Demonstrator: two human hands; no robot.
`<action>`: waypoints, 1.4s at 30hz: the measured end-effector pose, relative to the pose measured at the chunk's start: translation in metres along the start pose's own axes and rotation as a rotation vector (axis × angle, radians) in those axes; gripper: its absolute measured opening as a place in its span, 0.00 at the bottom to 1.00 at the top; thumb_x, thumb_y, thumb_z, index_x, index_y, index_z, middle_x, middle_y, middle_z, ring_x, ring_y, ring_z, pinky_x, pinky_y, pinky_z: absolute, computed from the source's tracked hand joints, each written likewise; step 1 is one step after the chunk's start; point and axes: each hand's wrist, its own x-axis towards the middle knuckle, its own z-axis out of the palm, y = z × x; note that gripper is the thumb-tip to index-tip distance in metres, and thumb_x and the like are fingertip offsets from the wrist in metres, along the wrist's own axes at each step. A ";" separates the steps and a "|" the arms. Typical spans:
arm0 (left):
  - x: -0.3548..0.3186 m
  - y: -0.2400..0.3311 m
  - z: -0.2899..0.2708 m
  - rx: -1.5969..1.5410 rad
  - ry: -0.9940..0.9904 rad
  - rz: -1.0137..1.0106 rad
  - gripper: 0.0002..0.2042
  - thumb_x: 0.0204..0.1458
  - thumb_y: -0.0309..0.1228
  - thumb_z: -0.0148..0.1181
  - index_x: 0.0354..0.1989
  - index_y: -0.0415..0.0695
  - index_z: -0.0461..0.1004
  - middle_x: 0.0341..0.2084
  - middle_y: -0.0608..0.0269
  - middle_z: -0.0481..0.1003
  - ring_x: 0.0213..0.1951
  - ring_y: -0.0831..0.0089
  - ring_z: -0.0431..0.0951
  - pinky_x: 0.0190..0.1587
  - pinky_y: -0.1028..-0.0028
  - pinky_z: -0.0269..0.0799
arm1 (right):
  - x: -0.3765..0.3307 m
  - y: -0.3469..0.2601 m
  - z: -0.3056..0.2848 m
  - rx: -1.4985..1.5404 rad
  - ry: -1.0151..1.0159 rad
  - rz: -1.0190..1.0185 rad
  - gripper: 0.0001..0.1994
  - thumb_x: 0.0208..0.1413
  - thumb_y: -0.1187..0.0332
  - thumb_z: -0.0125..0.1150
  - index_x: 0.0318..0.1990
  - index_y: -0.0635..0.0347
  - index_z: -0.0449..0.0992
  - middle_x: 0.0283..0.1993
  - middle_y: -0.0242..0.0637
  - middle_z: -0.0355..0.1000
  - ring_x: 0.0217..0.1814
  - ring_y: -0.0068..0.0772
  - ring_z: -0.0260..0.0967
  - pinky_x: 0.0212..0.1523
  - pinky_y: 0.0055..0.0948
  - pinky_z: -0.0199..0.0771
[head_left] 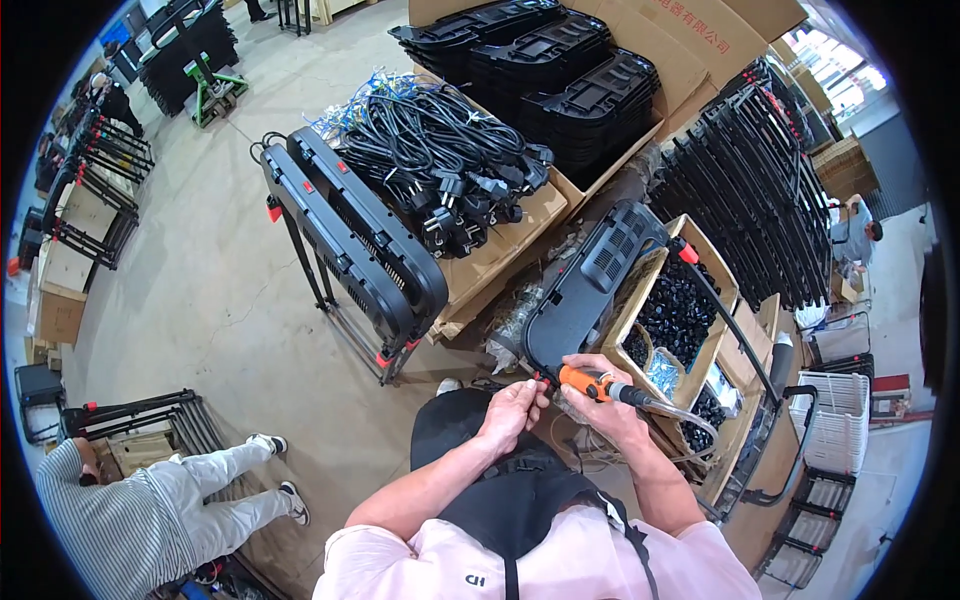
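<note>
My right hand is wrapped round an orange and black power screwdriver, from whose rear a pale hose curves away to the right. The tool's front end is close to the near corner of a black plastic housing with vent slots. At that same corner my left hand has its fingers pinched together beside a small red part. Whether those fingers hold anything is hidden. To the right, a wooden compartment box carries many small black parts and silvery screws.
Black power cords with plugs lie heaped on cardboard. Left of them stand two assembled black units on legs. Behind are stacked black panels in a carton and a tall stack of frames. Another person is at lower left.
</note>
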 end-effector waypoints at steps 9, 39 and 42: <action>0.020 0.029 0.007 -0.393 0.053 -0.120 0.16 0.70 0.45 0.58 0.47 0.43 0.78 0.29 0.68 0.80 0.25 0.79 0.73 0.25 0.78 0.68 | -0.011 -0.011 -0.018 0.482 0.187 0.167 0.26 0.56 0.75 0.73 0.61 0.62 0.70 0.61 0.47 0.77 0.63 0.37 0.76 0.66 0.38 0.75; 0.056 0.063 0.027 -0.229 -0.124 -0.105 0.13 0.72 0.35 0.55 0.56 0.41 0.76 0.30 0.73 0.75 0.26 0.82 0.72 0.29 0.79 0.72 | 0.078 0.000 -0.008 0.299 0.210 0.188 0.25 0.56 0.77 0.72 0.61 0.62 0.72 0.60 0.46 0.78 0.61 0.35 0.77 0.64 0.36 0.77; 0.058 0.065 0.017 -0.240 -0.142 -0.119 0.12 0.71 0.33 0.56 0.56 0.40 0.76 0.33 0.70 0.78 0.28 0.81 0.75 0.31 0.79 0.75 | 0.088 -0.002 -0.003 0.278 0.177 0.184 0.25 0.56 0.78 0.72 0.61 0.63 0.72 0.59 0.45 0.78 0.61 0.35 0.77 0.64 0.36 0.77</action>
